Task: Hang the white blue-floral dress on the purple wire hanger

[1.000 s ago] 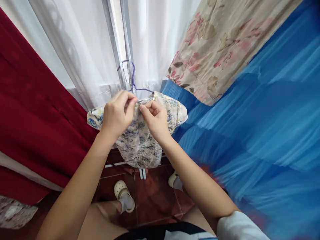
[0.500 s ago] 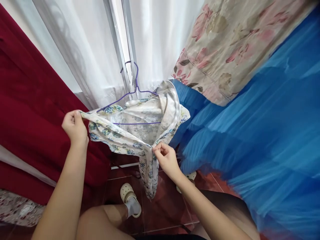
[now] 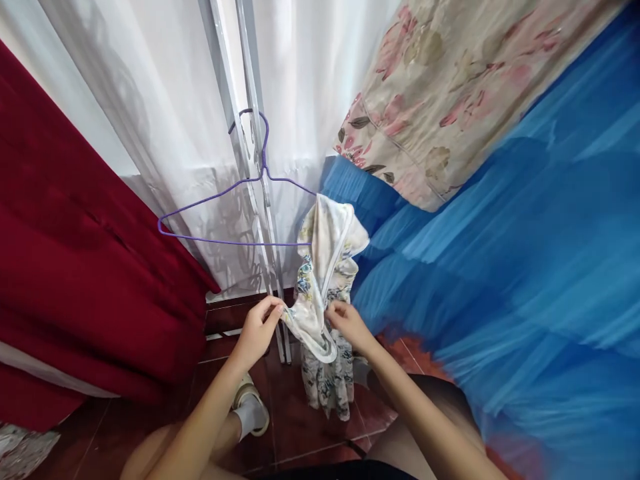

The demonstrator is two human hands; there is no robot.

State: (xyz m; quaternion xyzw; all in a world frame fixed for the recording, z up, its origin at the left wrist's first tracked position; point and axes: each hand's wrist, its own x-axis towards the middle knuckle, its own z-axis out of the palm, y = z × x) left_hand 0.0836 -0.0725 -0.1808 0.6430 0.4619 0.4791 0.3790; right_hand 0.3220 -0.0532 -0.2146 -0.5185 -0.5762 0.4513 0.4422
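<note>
Half a second back I had the floral garment (image 3: 327, 293) spread wide across the purple wire hanger (image 3: 235, 213), my left hand (image 3: 257, 333) far out at one sleeve end and my right hand (image 3: 350, 325) pinching the front lower down. Now the cloth has slid off the hanger's left arm entirely — that side of the wire is bare against the white curtain (image 3: 165, 120) — and the garment hangs bunched from the hanger's right end only, trailing down toward the dark red tiled floor (image 3: 300, 427). Both my hands have come in low and close together at the bottom of the bundle. The left hand has its thumb and fingers closed on the white-trimmed edge of the fabric where it curls at the lower left; the right hand, just beside it, has its fingers bent onto the cloth from the other side, touching it, though I cannot tell for certain whether they pinch it tight. The hanger's hook is over the metal pole (image 3: 250, 153) that runs down in front of the curtain. To my left hangs the deep red fabric (image 3: 75, 267); to my right the blue tulle (image 3: 500, 267), with a beige flowered cloth (image 3: 440, 87) above it. Below, my left foot in a pale clog (image 3: 250, 410) shows beside my forearm.
</note>
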